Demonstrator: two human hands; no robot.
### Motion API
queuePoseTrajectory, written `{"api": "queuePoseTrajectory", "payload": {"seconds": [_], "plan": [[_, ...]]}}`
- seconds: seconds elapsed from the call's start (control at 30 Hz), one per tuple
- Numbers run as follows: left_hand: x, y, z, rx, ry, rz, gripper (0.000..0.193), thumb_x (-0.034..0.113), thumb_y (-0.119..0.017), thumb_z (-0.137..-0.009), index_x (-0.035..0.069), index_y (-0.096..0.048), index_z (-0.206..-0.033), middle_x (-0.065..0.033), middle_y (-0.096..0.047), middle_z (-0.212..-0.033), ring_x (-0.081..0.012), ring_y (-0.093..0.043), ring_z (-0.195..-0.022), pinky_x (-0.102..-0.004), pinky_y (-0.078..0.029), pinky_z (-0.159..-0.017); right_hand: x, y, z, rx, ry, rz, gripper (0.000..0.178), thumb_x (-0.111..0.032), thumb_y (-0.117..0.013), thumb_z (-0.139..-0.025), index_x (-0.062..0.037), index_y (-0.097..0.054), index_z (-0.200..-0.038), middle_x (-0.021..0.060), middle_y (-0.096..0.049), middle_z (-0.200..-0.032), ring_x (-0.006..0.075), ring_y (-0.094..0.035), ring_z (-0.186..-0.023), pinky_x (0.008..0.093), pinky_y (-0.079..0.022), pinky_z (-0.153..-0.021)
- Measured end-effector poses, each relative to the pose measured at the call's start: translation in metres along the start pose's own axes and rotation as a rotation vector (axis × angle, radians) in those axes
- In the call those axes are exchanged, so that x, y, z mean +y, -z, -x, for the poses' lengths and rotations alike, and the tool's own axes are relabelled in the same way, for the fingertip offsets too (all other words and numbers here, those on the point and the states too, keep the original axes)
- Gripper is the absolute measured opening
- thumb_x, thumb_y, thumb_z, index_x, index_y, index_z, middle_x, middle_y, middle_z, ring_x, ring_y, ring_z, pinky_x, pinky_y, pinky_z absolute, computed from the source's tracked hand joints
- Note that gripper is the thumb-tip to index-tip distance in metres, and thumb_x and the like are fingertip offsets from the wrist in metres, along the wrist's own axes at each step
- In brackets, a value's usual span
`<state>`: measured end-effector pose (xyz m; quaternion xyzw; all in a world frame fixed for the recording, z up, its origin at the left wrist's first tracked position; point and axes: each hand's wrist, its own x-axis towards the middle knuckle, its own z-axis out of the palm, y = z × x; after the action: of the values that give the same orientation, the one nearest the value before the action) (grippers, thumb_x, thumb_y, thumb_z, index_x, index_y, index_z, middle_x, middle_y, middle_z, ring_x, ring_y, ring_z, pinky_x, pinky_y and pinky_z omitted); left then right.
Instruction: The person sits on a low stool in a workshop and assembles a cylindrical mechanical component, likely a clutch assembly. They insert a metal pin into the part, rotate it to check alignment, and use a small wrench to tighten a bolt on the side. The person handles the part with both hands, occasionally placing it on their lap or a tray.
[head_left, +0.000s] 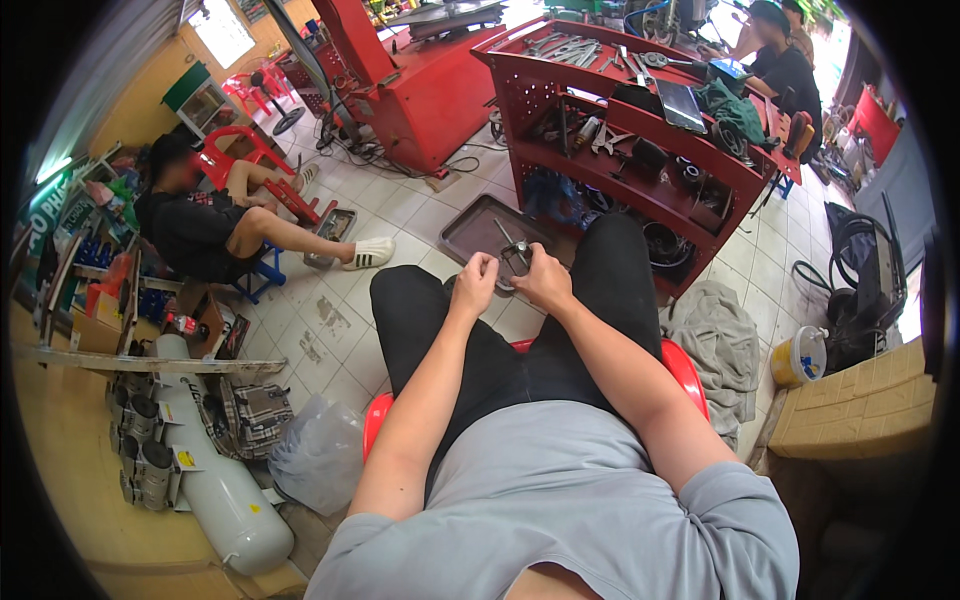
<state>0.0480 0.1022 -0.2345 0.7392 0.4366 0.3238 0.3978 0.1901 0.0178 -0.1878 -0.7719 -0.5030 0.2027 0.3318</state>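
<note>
My right hand (545, 281) is closed round a small metal part (516, 252), dark and silver, with a thin rod standing up from it. Its exact kind is too small to make out. Just left of the part is my left hand (474, 284), its thumb and fingers pinched together; whatever is between them, if anything, is hidden. Both hands are between my knees, over the near edge of a shallow dark metal tray (452, 232) on the tiled floor.
A red tool cart (625, 105) with spanners on top stands ahead to the right. At the left, a person (205, 220) sits on a low blue stool. Grey cloth (712, 345) and a yellow bucket (797, 357) lie to my right; a white cylinder (225, 500) is at lower left.
</note>
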Motion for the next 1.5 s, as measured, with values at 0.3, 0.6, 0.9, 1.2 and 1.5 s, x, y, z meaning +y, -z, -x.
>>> {"api": "queuePoseTrajectory", "payload": {"seconds": [0.3, 0.6, 0.9, 1.2, 1.5], "plan": [[0.001, -0.001, 0.002, 0.041, -0.026, 0.025, 0.032, 0.034, -0.050, -0.093, 0.003, -0.057, -0.095, -0.0081, -0.060, -0.067, -0.0200, -0.060, -0.065, -0.0330, -0.047, -0.061, 0.005, -0.005, -0.002, 0.048, 0.046, 0.009, 0.053, -0.024, -0.073, -0.063, -0.0002, -0.052, -0.105, 0.0224, -0.066, -0.092, 0.0378, -0.065, -0.088, 0.0440, -0.052, -0.076], [0.001, -0.003, 0.001, 0.020, 0.007, 0.037, 0.031, 0.033, -0.049, -0.093, 0.004, -0.057, -0.094, -0.0082, -0.062, -0.067, -0.0195, -0.062, -0.063, -0.0340, -0.047, -0.061, 0.006, -0.004, -0.002, 0.033, 0.037, 0.040, 0.053, -0.025, -0.074, -0.063, -0.0008, -0.052, -0.105, 0.0212, -0.066, -0.092, 0.0374, -0.065, -0.088, 0.0443, -0.051, -0.076], [-0.001, -0.001, 0.000, 0.004, 0.096, 0.101, 0.032, 0.034, -0.051, -0.092, 0.003, -0.057, -0.094, -0.0078, -0.061, -0.068, -0.0176, -0.060, -0.060, -0.0317, -0.048, -0.060, 0.003, -0.003, -0.002, 0.007, 0.005, 0.022, 0.062, -0.026, -0.075, -0.062, -0.0006, -0.050, -0.113, 0.0226, -0.066, -0.096, 0.0383, -0.063, -0.094, 0.0439, -0.050, -0.080], [-0.001, 0.001, -0.002, -0.073, 0.171, 0.187, 0.032, 0.034, -0.056, -0.090, 0.002, -0.056, -0.096, -0.0052, -0.060, -0.069, -0.0139, -0.059, -0.059, -0.0286, -0.047, -0.056, 0.003, -0.003, -0.002, 0.004, 0.029, 0.026, 0.062, -0.025, -0.075, -0.062, 0.0003, -0.050, -0.113, 0.0233, -0.065, -0.094, 0.0389, -0.063, -0.092, 0.0442, -0.050, -0.079], [0.001, 0.003, 0.000, -0.078, 0.085, 0.151, 0.027, 0.028, -0.054, -0.093, 0.000, -0.054, -0.096, -0.0031, -0.056, -0.070, -0.0103, -0.053, -0.057, -0.0249, -0.045, -0.053, 0.005, -0.004, -0.002, 0.030, 0.041, 0.015, 0.058, -0.025, -0.075, -0.062, 0.0006, -0.051, -0.108, 0.0231, -0.065, -0.091, 0.0392, -0.064, -0.089, 0.0449, -0.050, -0.077]]}}
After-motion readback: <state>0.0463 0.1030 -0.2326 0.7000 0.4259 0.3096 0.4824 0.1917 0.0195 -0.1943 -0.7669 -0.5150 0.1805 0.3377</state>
